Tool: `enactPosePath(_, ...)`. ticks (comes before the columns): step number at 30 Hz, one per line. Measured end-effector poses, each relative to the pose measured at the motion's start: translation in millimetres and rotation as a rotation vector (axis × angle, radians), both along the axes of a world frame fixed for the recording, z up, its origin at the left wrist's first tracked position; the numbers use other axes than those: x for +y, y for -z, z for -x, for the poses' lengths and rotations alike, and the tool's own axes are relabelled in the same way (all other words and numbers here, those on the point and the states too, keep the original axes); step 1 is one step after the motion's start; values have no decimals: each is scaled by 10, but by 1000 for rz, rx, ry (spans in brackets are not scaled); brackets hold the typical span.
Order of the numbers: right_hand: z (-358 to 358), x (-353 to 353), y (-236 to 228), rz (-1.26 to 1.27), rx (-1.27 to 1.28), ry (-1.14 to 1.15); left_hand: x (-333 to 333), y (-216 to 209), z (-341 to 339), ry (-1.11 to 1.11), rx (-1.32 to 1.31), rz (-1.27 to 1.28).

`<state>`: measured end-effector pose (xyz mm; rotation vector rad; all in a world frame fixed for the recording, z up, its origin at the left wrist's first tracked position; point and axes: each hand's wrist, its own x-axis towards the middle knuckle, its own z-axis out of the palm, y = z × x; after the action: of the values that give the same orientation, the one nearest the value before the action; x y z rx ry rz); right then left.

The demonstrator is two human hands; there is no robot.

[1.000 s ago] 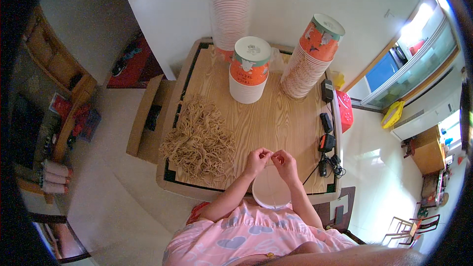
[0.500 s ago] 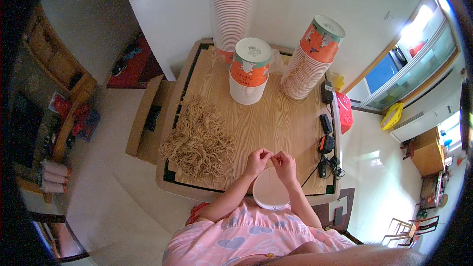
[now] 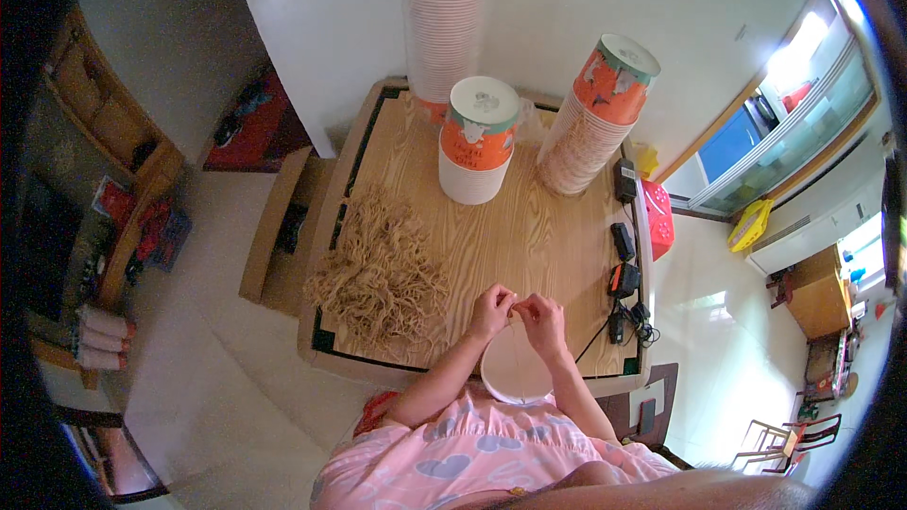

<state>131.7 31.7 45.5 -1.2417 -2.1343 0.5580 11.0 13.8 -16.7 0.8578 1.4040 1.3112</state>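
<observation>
Apparently a cord (image 3: 513,325), pinched by left hand (image 3: 491,312) and right hand (image 3: 543,323) together, runs bodyward over the tub (image 3: 504,368), the right hand nearer.

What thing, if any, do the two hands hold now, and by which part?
The left hand and right hand seem to pinch a thin cord at the far side of the pale tub; exactly which part is hidden.
</observation>
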Motion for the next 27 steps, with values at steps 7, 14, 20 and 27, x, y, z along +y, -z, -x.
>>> enactPosePath(7, 37, 24, -41, 116, 112, 31, 22, -22, 49, -11, -55, -42)
enactPosePath(14, 33, 34, -70, 245, 216, 84, -35, 97, 70, 154, -142, -71)
enactPosePath(20, -4, 26, -23, 310, 224, 98, -25, -8, 82, 157, -140, 48)
enactPosePath(27, -30, 51, 6, 392, 274, 94, -27, -142, 112, 140, -20, 50)
